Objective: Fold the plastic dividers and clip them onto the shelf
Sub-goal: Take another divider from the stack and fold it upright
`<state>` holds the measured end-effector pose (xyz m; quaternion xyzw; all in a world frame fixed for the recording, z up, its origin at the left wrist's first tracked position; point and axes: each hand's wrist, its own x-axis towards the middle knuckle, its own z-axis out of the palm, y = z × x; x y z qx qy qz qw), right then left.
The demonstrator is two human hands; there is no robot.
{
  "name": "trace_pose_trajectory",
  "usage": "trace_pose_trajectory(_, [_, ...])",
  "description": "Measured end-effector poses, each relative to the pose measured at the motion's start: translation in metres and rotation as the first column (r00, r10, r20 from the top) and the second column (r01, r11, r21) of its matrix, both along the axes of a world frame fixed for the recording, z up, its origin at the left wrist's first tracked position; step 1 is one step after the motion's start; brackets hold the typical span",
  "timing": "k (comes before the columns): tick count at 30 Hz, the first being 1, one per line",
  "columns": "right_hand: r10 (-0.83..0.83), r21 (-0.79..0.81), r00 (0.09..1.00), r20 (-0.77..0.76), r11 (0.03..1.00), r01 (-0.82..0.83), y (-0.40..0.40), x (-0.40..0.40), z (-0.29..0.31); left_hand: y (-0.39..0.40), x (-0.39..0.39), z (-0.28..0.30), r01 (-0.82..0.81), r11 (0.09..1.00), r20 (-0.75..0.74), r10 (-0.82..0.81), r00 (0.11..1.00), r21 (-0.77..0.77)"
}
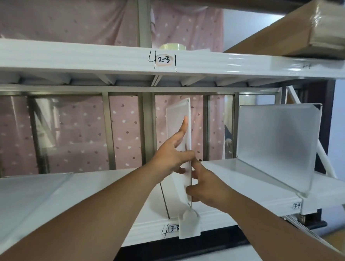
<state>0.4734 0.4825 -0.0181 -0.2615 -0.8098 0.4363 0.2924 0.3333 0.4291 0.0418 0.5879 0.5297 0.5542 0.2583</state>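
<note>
Forearms lead to right hand (206,190) fingers pinched on upright divider (179,151), left hand (171,156) fingers splayed against it; clip (189,225) below could be unseated from shelf (235,182) if tilted.

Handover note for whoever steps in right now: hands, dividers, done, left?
Left hand: flat against the left face of the upright middle divider, index finger extended.
Right hand: pinching its front edge.
Its clip sits over the shelf lip by the 3-3 label.
Done: right divider stands at the 3-4 mark.
Left: seat and check the middle one. A flat sheet lies at left, apparently unfolded.
</note>
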Motion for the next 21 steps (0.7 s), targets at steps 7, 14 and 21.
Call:
trace_pose_trajectory(7, [-0.009, 0.087, 0.998, 0.065, 0.996, 0.003, -0.004, -0.004, 0.004, -0.005, -0.003, 0.003, 0.017, 1.0, 0.034, -0.018, 0.999, 0.02])
trace_pose_trajectory(14, [-0.034, 0.112, 0.994, 0.099, 0.993, 0.022, -0.008, -0.005, 0.0, -0.013, -0.001, 0.002, -0.012, 1.0, 0.013, 0.011, 1.0, 0.007])
trace_pose_trajectory(21, [-0.091, 0.147, 0.987, 0.131, 0.987, 0.071, -0.013, -0.002, -0.003, -0.015, 0.006, 0.003, 0.003, 1.0, -0.012, -0.003, 1.0, -0.027])
